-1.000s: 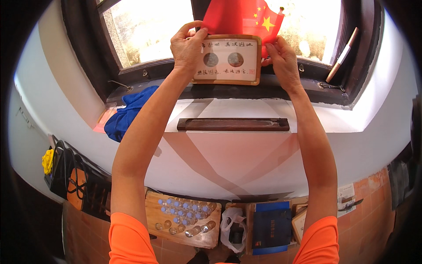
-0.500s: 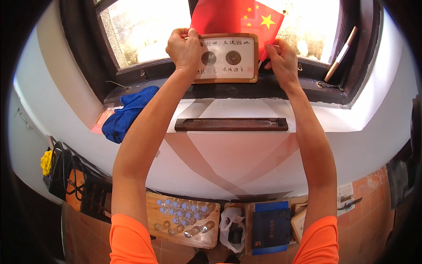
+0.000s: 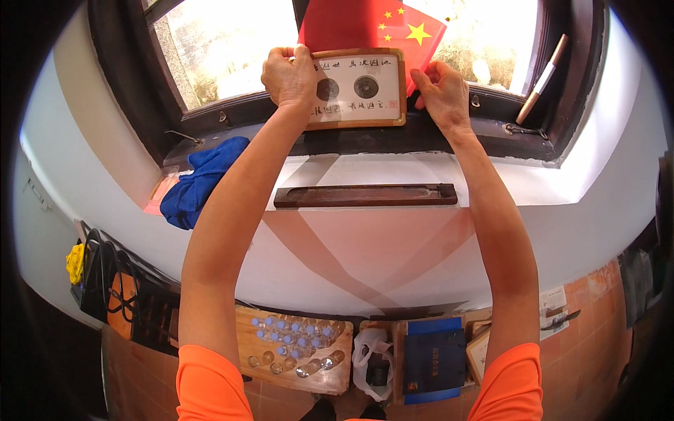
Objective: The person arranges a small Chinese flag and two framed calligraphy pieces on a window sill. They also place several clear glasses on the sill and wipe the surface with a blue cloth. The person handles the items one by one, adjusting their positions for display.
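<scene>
Up at the window, my left hand (image 3: 289, 77) is closed round the left edge of a small wooden-framed panel (image 3: 357, 121). Two round dark coins and handwritten characters show on its white face; my fingers cover its left side. Behind the panel rises a red flag (image 3: 344, 24) with yellow stars, its lower part hidden. My right hand (image 3: 444, 95) is closed at the flag's lower right edge, thumb and fingers pinched together beside the panel's right side. On the sill below lies a long dark wooden tray (image 3: 365, 196), apart from both hands.
A blue cloth (image 3: 200, 184) is bunched on the sill at left. A brown and white stick (image 3: 544, 81) leans in the window's right corner. Below stand a wooden table (image 3: 316, 379) with several bottles, a white plastic bag (image 3: 362, 365) and a dark blue box (image 3: 432, 361).
The panel and flag sit slightly further left and higher in view. My right hand has shifted left, closer to the panel, and my left hand keeps its grip.
</scene>
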